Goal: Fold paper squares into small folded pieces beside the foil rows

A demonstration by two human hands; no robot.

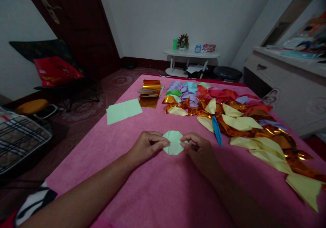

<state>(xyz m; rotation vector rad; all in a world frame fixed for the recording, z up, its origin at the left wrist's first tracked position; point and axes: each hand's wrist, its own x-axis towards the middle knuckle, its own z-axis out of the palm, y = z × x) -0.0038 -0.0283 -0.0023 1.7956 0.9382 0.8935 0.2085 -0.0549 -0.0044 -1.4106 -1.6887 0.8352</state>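
A pale green folded paper (174, 146) with an eight-sided outline and visible crease lines is held just above or on the pink cloth. My left hand (150, 144) pinches its left edge between thumb and fingers. On the opposite edge, my right hand (197, 148) grips the paper with thumb and forefinger. Flat pale green sheets (124, 111) lie to the left beyond my left hand. Right of my right hand are a blue folded paper (217, 131) and many folded yellow paper pieces (240, 122).
A pink cloth (122, 139) covers the table. Gold foil sheets (149, 100) are stacked at the back; orange foil (201, 109), purple (191, 98) and red paper pieces (221, 94) spread rightward. Behind stand a white side table (191, 54), a chair with a red bag (57, 71) and a cabinet (287, 82).
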